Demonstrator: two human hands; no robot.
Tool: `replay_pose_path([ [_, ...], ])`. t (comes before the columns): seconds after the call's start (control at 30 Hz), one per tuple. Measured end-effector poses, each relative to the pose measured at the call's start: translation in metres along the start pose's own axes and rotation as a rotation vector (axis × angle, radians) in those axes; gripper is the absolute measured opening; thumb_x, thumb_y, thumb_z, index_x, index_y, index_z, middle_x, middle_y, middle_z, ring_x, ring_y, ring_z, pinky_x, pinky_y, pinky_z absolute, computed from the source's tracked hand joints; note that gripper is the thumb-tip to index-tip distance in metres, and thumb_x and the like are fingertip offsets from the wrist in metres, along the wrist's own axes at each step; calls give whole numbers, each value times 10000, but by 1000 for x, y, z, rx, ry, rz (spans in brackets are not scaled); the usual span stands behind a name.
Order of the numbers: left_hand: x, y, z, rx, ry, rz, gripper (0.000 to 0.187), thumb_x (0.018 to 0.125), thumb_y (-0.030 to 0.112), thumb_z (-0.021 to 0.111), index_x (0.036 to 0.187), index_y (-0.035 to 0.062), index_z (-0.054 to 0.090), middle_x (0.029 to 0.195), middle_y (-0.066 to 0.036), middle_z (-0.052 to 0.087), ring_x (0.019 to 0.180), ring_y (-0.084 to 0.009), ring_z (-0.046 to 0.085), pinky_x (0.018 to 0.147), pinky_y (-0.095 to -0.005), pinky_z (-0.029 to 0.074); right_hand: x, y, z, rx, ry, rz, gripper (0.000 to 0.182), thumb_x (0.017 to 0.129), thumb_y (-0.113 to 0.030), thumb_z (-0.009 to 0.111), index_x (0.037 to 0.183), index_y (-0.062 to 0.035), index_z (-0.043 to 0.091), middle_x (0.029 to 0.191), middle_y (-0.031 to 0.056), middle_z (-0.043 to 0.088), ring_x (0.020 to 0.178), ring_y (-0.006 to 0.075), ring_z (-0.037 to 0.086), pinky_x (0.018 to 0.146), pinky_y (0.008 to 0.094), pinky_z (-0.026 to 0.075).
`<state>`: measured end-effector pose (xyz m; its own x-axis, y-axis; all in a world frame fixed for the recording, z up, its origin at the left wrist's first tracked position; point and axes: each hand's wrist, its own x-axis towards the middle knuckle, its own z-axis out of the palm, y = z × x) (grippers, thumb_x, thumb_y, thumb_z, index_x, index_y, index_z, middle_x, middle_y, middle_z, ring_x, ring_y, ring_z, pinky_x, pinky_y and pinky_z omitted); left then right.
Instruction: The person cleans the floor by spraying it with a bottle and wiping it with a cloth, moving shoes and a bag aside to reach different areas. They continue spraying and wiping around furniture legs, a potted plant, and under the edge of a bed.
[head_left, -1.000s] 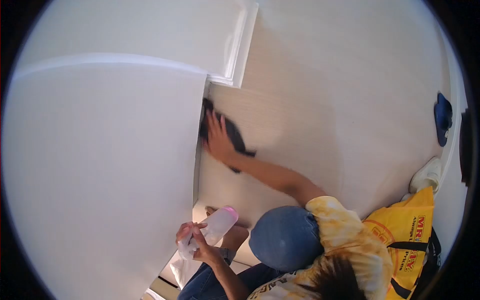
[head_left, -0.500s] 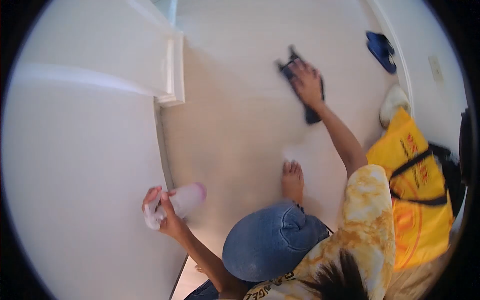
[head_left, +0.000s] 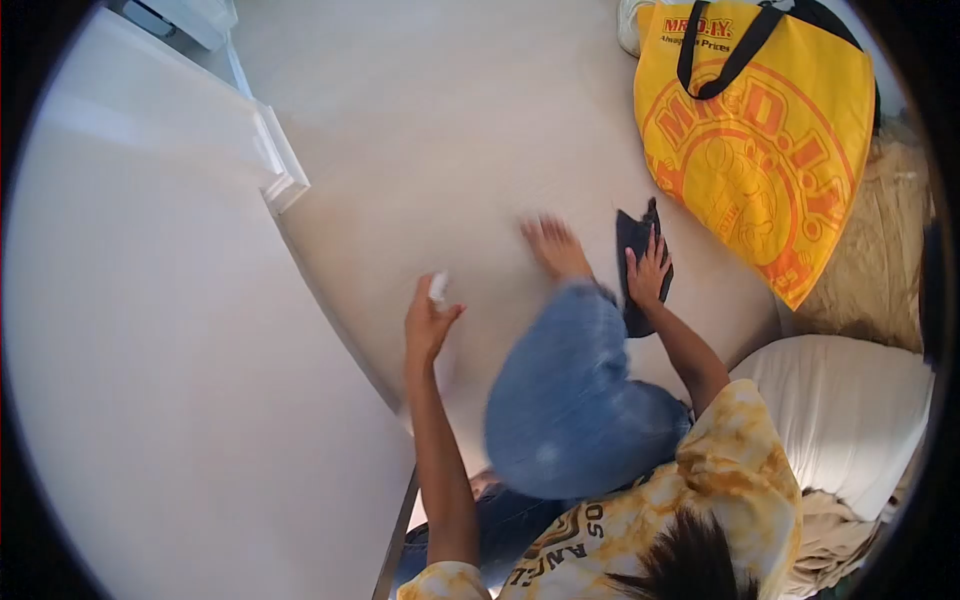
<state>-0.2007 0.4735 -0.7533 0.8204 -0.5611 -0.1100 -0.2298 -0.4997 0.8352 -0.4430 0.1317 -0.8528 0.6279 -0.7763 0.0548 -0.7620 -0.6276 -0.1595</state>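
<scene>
Near the yellow bag [head_left: 760, 150] at right, the right hand [head_left: 647, 275] spreads open on the dark cloth [head_left: 631, 232], apparently wiping the floor [head_left: 430, 130]; another stroke would call for flat pressure. Farther left, the left hand [head_left: 427, 325] clasps a white object [head_left: 438, 288].

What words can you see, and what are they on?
"MR.D.I.Y.", small at the top of the yellow bag.
"Always" and "Prices" under it, partly behind the handle.
"MR.D.I.Y.", big in the bag's round picture.
"OS ANG", on the shirt; the rest is unclear.
The writing lower on the bag is too small to read.
</scene>
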Motion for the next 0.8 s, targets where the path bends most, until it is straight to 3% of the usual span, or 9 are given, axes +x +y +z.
replay_pose_path([
  [0.1, -15, -9, 10, 109, -28, -101, 352, 793, 272, 696, 1062, 98, 549, 956, -130, 636, 870, -307, 616, 763, -408, 470, -4, -5, -25, -49, -152, -77, 692, 956, -456, 347, 1282, 153, 395, 1546, 95, 86, 1398, 365, 103, 1086, 582, 90],
  [0.17, -4, 2, 7, 132, -44, -321, 331, 818, 332, 666, 1026, 98, 559, 914, -119, 653, 868, -320, 625, 749, -418, 474, 7, -1, -23, -50, 18, -370, 672, 958, -445, 348, 1213, 163, 476, 1549, 99, 55, 1400, 372, 80, 1084, 583, 94],
  [0.27, 2, 15, -8, 367, 50, -425, 299, 813, 298, 684, 982, 84, 561, 834, -120, 651, 817, -302, 635, 713, -389, 480, 44, -46, -35, 3, -141, -184, 611, 963, -404, 358, 1136, 148, 554, 1548, 88, 88, 1400, 362, 111, 1082, 583, 101],
  [0.4, -25, 52, -12, -23, 361, -500, 208, 835, 147, 677, 973, 45, 561, 935, -128, 638, 831, -228, 636, 739, -326, 498, 219, -118, 26, 26, 235, -196, 530, 968, -372, 355, 1168, 72, 564, 1501, 99, 259, 1349, 358, 261, 1067, 540, 178],
  [0.5, -71, 58, -7, -115, 704, -365, 170, 845, 16, 643, 980, 24, 541, 1062, -140, 592, 874, -208, 613, 769, -320, 518, 346, -265, 39, 312, 168, -238, 508, 932, -375, 426, 1161, 66, 532, 1218, 230, 520, 1184, 374, 439, 999, 506, 306],
  [0.53, -75, 56, -7, -113, 757, -312, 184, 845, 1, 634, 994, 24, 529, 1054, -153, 587, 874, -219, 612, 758, -326, 524, 355, -301, 66, 276, 311, -469, 464, 917, -357, 447, 1069, 64, 568, 1170, 212, 534, 1109, 371, 482, 964, 477, 352],
  [0.63, -99, 72, -17, -72, 872, -253, 229, 847, -34, 607, 1036, 23, 490, 1037, -185, 571, 867, -249, 608, 732, -347, 537, 249, -397, 68, 399, 109, -917, 362, 918, -298, 437, 965, 10, 622, 1088, 216, 567, 1032, 332, 520, 925, 493, 365],
  [0.73, -101, 91, -22, -42, 916, -262, 263, 854, -41, 588, 1068, 26, 451, 1039, -199, 552, 847, -263, 607, 732, -368, 543, 74, -408, 50, 559, -310, -1162, 446, 905, -352, 466, 1175, -13, 571, 1236, 166, 541, 1209, 329, 435, 1033, 515, 269],
  [0.8, -104, 102, -25, -85, 917, -296, 280, 856, -37, 588, 1078, 32, 432, 1049, -204, 540, 836, -267, 607, 741, -381, 544, -42, -367, 36, 619, -557, -1344, 541, 885, -364, 501, 1312, -35, 457, 1446, 143, 328, 1325, 310, 308, 1104, 531, 153],
])
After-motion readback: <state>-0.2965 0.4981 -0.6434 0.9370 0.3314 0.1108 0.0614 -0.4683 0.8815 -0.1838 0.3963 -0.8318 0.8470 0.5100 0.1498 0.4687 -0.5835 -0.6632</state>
